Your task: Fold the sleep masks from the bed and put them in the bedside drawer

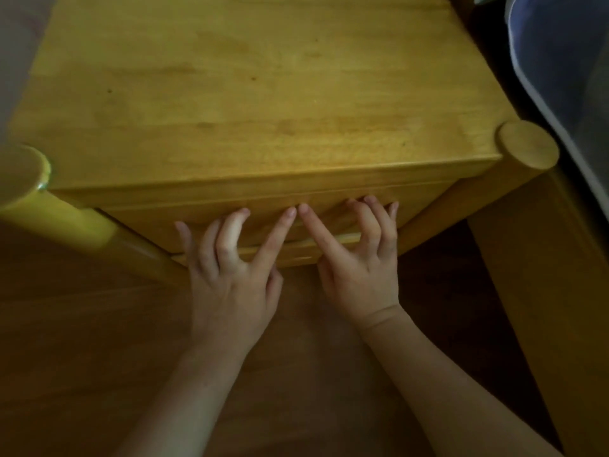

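Observation:
A yellow wooden bedside table (250, 94) fills the upper view. Its top drawer (155, 222) looks shut, flush with the frame. My left hand (230, 275) and my right hand (356, 265) rest side by side against the drawer front, fingers spread, fingertips touching the wood. The two index fingertips nearly meet at the middle. Both hands hold nothing. No sleep mask is in view. A second drawer edge (296, 252) shows just below, partly hidden by my hands.
Round corner posts stand at the front left (23, 173) and front right (527, 143) of the table. Blue-grey bedding (560, 61) hangs at the far right over a wooden bed frame (543, 275). Brown wooden floor (82, 357) lies below.

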